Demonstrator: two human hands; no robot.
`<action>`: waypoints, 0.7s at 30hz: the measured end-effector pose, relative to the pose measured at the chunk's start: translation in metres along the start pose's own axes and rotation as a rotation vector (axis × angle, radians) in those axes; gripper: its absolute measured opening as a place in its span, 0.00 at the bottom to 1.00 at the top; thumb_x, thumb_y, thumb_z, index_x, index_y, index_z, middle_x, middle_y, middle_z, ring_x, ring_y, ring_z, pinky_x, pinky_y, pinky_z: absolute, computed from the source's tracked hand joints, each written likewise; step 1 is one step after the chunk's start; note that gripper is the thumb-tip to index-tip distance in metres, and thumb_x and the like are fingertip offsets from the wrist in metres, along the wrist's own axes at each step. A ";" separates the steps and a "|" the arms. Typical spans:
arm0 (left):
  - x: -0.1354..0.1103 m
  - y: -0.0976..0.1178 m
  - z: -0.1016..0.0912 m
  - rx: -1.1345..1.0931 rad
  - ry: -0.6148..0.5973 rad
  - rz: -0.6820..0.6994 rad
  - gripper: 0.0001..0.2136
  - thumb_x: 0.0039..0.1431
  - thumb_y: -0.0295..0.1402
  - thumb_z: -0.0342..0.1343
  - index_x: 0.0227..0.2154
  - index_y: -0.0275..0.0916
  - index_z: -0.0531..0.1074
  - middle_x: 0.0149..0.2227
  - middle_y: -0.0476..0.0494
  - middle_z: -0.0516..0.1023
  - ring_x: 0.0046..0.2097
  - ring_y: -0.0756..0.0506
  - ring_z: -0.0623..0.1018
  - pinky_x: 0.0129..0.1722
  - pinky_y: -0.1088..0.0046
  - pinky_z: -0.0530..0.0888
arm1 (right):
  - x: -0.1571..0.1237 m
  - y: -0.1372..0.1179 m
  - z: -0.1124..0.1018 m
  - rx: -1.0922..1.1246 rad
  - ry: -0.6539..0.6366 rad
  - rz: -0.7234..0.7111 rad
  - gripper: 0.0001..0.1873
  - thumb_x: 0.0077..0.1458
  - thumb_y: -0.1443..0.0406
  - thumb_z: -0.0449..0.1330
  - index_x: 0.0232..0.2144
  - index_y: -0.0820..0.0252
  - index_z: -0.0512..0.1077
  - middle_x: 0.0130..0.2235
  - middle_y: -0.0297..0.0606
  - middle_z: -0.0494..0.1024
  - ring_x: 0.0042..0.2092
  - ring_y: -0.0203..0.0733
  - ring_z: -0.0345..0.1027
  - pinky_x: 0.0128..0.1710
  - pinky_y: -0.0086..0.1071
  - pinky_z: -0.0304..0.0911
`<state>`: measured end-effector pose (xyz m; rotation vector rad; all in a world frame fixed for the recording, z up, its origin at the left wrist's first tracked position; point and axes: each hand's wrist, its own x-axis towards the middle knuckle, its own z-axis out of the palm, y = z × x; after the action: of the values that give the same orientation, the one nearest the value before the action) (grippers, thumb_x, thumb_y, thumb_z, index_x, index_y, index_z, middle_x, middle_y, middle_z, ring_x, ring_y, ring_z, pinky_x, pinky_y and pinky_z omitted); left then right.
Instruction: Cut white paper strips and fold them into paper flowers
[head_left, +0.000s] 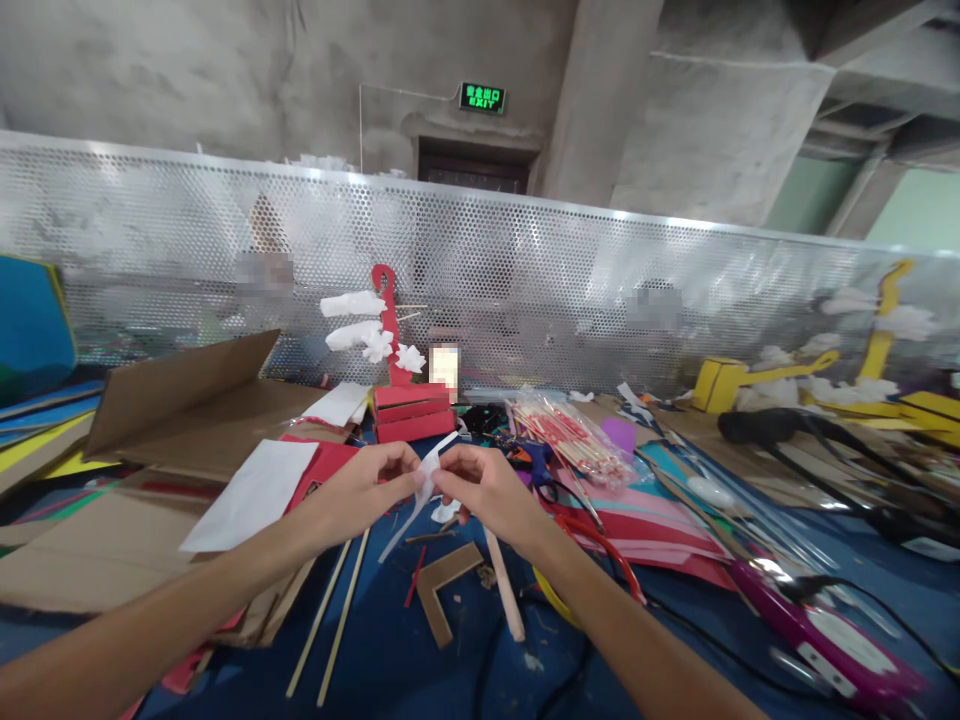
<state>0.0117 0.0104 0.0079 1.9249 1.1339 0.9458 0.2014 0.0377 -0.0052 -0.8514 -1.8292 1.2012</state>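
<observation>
Both hands meet over the middle of the table around a strip of white paper (409, 522). My left hand (386, 480) pinches it between thumb and forefinger. Close beside it, my right hand (484, 490) is closed on the same strip, its fingertips nearly touching the left ones. One thin end hangs down to the left and another pokes up between the hands. Just beyond them stands a red cardboard piece (412, 410) with an upright hooked red post (386, 320) bearing white paper shapes (352, 305). Beneath the hands lies an L-shaped cardboard piece (442, 590).
Two thin wooden sticks (330, 620) and a thicker pale rod (506, 590) lie near me. Cardboard (82, 545) and white paper (255, 495) cover the left. At right are a bag of sticks (574, 435), a purple device (825, 640) and dark cables. A perforated metal panel (525, 290) stands behind.
</observation>
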 end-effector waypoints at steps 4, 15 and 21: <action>0.000 -0.001 0.001 -0.012 -0.007 -0.010 0.12 0.59 0.42 0.49 0.32 0.37 0.67 0.27 0.51 0.70 0.30 0.50 0.70 0.30 0.75 0.66 | 0.000 -0.003 0.000 0.016 0.009 0.015 0.09 0.50 0.61 0.60 0.30 0.63 0.71 0.24 0.33 0.70 0.25 0.34 0.65 0.17 0.23 0.62; 0.000 -0.003 0.000 0.032 -0.030 -0.010 0.12 0.58 0.42 0.51 0.31 0.38 0.68 0.28 0.50 0.70 0.30 0.50 0.69 0.30 0.75 0.65 | 0.000 -0.002 -0.003 -0.034 0.026 0.017 0.10 0.50 0.60 0.61 0.31 0.62 0.73 0.23 0.32 0.70 0.24 0.32 0.63 0.18 0.23 0.63; 0.001 -0.005 0.000 -0.009 -0.011 -0.026 0.13 0.58 0.43 0.51 0.31 0.38 0.68 0.28 0.50 0.70 0.30 0.50 0.69 0.29 0.76 0.65 | 0.001 -0.001 -0.003 -0.019 0.018 0.020 0.10 0.51 0.60 0.60 0.30 0.62 0.72 0.23 0.32 0.70 0.24 0.33 0.63 0.18 0.23 0.62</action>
<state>0.0103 0.0128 0.0036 1.9013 1.1438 0.9232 0.2036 0.0392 -0.0034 -0.8901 -1.8242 1.1866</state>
